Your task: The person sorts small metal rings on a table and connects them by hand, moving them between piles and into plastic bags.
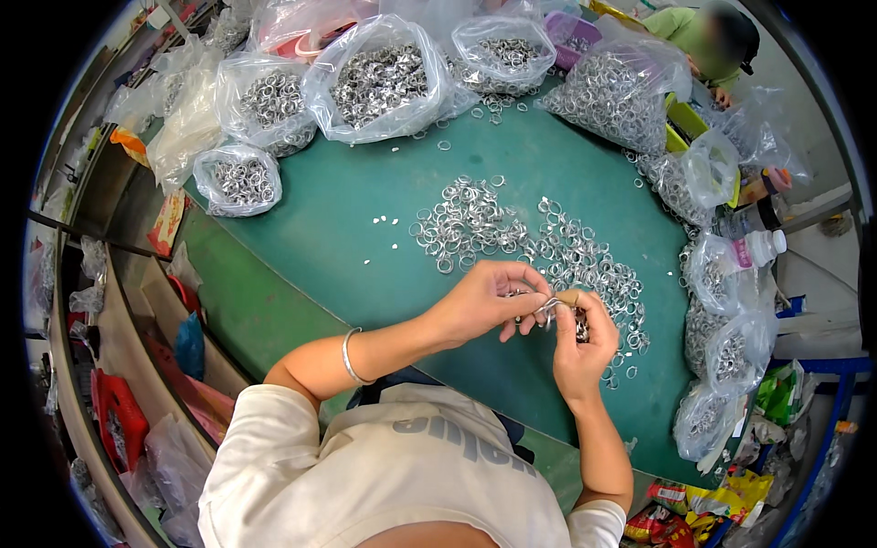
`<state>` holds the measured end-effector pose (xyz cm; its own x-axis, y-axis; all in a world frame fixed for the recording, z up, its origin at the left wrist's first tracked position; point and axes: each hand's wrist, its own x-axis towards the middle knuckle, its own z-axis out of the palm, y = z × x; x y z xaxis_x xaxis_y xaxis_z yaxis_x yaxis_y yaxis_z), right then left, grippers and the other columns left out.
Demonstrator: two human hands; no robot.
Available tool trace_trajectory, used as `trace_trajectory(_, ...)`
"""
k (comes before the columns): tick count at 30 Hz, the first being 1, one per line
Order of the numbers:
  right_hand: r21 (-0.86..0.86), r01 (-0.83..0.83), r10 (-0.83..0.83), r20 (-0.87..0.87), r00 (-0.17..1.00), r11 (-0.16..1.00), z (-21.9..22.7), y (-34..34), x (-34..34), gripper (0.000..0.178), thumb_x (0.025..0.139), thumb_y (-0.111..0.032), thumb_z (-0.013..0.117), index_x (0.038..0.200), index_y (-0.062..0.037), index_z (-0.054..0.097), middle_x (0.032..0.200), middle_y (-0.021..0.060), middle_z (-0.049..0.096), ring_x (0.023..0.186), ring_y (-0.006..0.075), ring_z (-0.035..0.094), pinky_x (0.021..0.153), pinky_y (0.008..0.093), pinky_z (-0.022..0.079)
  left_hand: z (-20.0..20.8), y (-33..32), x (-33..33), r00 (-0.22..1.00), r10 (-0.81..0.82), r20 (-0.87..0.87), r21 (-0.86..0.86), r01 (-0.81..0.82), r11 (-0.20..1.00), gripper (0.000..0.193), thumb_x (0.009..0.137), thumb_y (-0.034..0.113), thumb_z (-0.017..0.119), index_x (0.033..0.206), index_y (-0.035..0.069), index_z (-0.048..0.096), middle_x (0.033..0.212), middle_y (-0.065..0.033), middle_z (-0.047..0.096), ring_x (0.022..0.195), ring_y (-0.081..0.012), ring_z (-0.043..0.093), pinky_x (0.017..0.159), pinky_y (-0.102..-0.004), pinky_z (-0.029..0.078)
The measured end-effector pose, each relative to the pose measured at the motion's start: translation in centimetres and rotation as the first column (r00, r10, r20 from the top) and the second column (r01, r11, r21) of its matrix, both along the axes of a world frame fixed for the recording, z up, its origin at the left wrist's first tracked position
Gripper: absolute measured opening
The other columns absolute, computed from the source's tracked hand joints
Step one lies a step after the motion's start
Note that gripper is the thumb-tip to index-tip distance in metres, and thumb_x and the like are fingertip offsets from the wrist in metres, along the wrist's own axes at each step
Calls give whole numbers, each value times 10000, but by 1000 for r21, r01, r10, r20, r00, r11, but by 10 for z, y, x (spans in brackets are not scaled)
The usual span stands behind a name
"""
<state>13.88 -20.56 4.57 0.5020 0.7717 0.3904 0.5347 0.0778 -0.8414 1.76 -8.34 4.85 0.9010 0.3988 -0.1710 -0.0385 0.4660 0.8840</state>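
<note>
A small silvery ring [550, 305] sits between the fingertips of both hands, the left hand [482, 298] and the right hand [587, 353] each pinching it over the near side of the table [338, 219]. Just beyond them spreads a loose heap of similar rings [470, 221], while clear plastic bags [365, 135] filled with rings line the table's far and right edges, a white-capped bottle [756, 248] among those at right.

1 head-worn fisheye looks down at the table [338, 205].
</note>
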Motion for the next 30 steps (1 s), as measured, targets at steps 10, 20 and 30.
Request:
trace_trajectory(10, -73, 42, -60, -257, 965, 996, -2, -1, -9, 78, 871, 14, 579, 936, 30, 618, 815, 67, 611, 693, 105, 535, 623, 246, 436, 6, -12, -15, 982, 186, 30, 444, -180, 878, 156, 819, 8, 674, 972, -6, 700, 849, -96, 673, 605, -104, 600, 472, -211, 462)
trace_trajectory(20, 70, -42, 35, 95, 995, 997, 9, -6, -11, 80, 859, 6, 594, 921, 47, 625, 797, 87, 604, 646, 130, 529, 584, 251, 431, 15, -12, -27, 982, 147, 122, 643, -191, 742, 71, 783, -51, 678, 838, -21, 711, 849, -117, 688, 612, -124, 633, 465, -230, 491)
trace_trajectory(30, -156, -181, 92, -452, 887, 971, 27, -10, -13, 86, 873, -22, 605, 933, 39, 620, 768, 38, 588, 638, 77, 503, 572, 221, 412, 18, -12, -28, 990, 140, 20, 554, -128, 823, 47, 809, -28, 663, 830, -24, 704, 786, -105, 682, 579, -123, 626, 446, -232, 481)
